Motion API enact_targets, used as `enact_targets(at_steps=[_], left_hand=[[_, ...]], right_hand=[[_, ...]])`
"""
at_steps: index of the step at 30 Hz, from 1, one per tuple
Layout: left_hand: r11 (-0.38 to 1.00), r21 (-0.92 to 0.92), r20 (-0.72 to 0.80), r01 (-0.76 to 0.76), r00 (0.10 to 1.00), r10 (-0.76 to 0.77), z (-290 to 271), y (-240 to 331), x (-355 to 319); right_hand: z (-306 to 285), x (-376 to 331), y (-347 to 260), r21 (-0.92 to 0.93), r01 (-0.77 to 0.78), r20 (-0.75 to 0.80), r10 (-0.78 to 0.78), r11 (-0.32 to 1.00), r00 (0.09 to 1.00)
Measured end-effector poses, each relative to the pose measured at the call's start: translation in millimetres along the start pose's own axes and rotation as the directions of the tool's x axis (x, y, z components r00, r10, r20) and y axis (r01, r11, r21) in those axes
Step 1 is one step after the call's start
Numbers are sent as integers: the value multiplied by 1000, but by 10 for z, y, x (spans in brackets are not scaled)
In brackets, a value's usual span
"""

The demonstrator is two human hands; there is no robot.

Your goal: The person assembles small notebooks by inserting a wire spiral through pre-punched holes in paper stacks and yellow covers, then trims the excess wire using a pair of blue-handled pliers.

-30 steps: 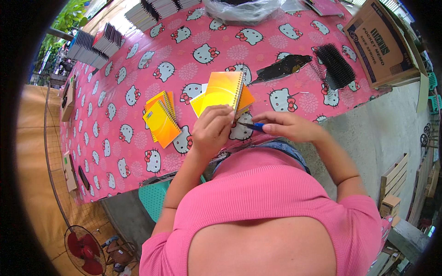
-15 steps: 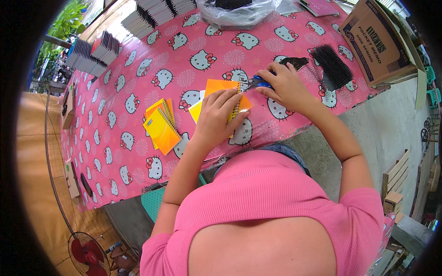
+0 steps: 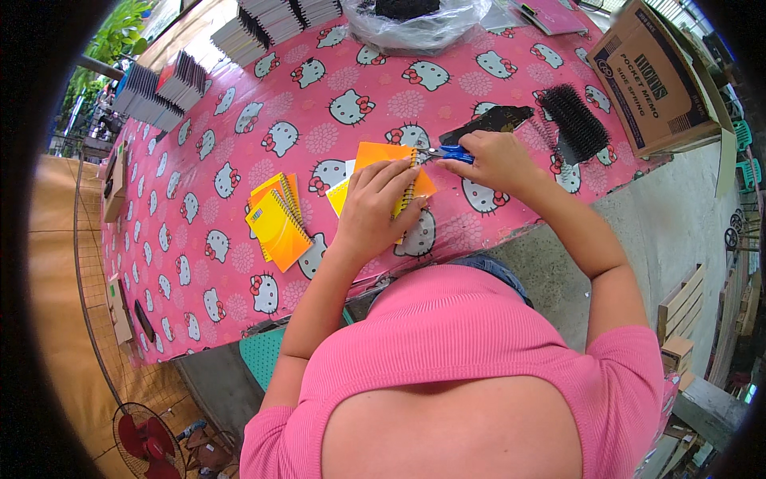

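My left hand (image 3: 370,201) lies over a small orange-and-yellow spiral notebook (image 3: 380,152), its fingers on the cover and its thumb near the coil, holding it against the table. My right hand (image 3: 496,163) is closed around the blue handles of a pair of pliers (image 3: 455,152). The metal jaws reach the upper end of the notebook's coil; whether they grip the wire is too small to tell. Left of my hands, several similar spiral notebooks (image 3: 279,227) lie in a loose pile. A bundle of black wire coils (image 3: 574,121) rests beyond my right hand.
A pink cat-patterned cloth covers the table (image 3: 263,144). A black sheet (image 3: 504,119) lies by the coils. An open cardboard box (image 3: 654,88) stands at the right edge. Farther off are a clear plastic bag (image 3: 415,32), stacked notebooks (image 3: 239,38) and a pink folder (image 3: 554,16).
My right hand has turned and closed more fully around the pliers, uncovering more of the black sheet. My left hand has stayed on the notebook.
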State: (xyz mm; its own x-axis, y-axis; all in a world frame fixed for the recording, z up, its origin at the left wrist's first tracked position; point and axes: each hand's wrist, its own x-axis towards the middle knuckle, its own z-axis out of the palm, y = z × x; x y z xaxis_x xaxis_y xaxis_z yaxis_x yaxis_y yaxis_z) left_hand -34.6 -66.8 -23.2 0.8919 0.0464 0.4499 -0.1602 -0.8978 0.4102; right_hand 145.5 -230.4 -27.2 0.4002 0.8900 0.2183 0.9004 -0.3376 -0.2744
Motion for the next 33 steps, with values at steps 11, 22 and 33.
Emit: enact_targets(at_steps=[11, 22, 33], left_hand=[[1000, -18, 10, 14, 1000, -14, -30, 19, -2], [1000, -17, 11, 9, 1000, -8, -3, 19, 13], [996, 77, 386, 54, 919, -79, -251, 291, -48]], right_hand=[[-237, -31, -102, -172, 83, -145, -109, 982, 983], [-267, 122, -16, 457, -531, 536, 256, 713, 804], [322, -649, -125, -66, -169, 4, 170, 983, 985]])
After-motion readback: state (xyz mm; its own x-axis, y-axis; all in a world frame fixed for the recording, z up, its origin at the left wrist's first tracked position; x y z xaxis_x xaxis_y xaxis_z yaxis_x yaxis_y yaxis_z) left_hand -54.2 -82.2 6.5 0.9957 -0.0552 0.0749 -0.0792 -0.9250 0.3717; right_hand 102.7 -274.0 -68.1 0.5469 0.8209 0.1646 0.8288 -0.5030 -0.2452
